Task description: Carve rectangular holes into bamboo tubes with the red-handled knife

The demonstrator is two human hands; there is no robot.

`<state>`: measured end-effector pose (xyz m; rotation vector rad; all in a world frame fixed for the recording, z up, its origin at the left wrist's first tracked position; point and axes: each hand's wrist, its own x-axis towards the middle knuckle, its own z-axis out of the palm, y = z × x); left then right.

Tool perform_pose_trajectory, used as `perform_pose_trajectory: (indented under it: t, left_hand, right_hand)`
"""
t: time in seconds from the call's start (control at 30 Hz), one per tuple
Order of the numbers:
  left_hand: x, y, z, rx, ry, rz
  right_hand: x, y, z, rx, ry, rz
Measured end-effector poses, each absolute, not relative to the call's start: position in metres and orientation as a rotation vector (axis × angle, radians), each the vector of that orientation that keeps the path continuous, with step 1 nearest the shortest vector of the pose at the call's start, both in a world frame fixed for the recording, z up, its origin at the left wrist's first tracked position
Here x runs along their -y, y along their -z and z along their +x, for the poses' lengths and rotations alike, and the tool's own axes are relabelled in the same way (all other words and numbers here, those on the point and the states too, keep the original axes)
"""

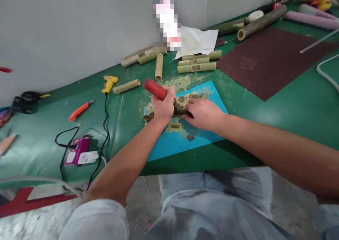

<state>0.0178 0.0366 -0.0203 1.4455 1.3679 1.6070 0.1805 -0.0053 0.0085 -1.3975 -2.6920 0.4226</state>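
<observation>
My left hand (164, 107) is closed round a chisel-like tool by its thick red handle (155, 88), which slants up to the left; the lower end is mostly hidden by my fingers. Under it lies a dark green bamboo piece (180, 111), gripped at its right end by my right hand (202, 113). Both hands are close together over a blue sheet (169, 146). Bamboo chips (176, 126) and pale sawdust are scattered around them on the sheet.
Bamboo tubes with cut openings (197, 68) stand behind the sheet. A yellow glue gun (109, 84), an orange utility knife (79, 111) and a purple power strip (77, 151) with cords lie to the left. At right are a dark brown mat (275, 70) and a long bamboo tube (262, 22).
</observation>
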Motion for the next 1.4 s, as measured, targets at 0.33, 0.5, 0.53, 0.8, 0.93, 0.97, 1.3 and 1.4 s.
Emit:
perform_pose_trajectory:
  t: [0.33,0.5,0.53,0.8,0.93,0.97,1.3,1.4]
  left_hand:
    - [-0.036,0.023,0.017,-1.402,-1.605,1.409]
    - [-0.035,0.022,0.018,-1.395,-1.614,1.449]
    - [-0.035,0.022,0.017,-1.393,-1.614,1.456]
    - [-0.038,0.026,0.016,-1.319,-1.614,1.574]
    - [-0.044,0.029,0.019,-1.353,-1.592,1.55]
    - [-0.046,0.029,0.02,-1.353,-1.584,1.555]
    - [-0.054,0.03,0.023,-1.331,-1.546,1.539]
    - [-0.054,0.03,0.021,-1.328,-1.56,1.492]
  right_hand:
    - [0.005,-0.006,0.179,2.695,-0.408,-1.378]
    - [0.005,-0.007,0.18,2.7,-0.4,-1.388]
    - [0.005,-0.007,0.18,2.701,-0.4,-1.389]
    - [0.006,-0.007,0.18,2.678,-0.407,-1.406]
    - [0.005,-0.005,0.179,2.661,-0.403,-1.403]
    - [0.004,-0.005,0.179,2.659,-0.404,-1.403]
    - [0.003,-0.004,0.177,2.683,-0.452,-1.367]
    - [0.002,-0.004,0.178,2.668,-0.455,-1.381]
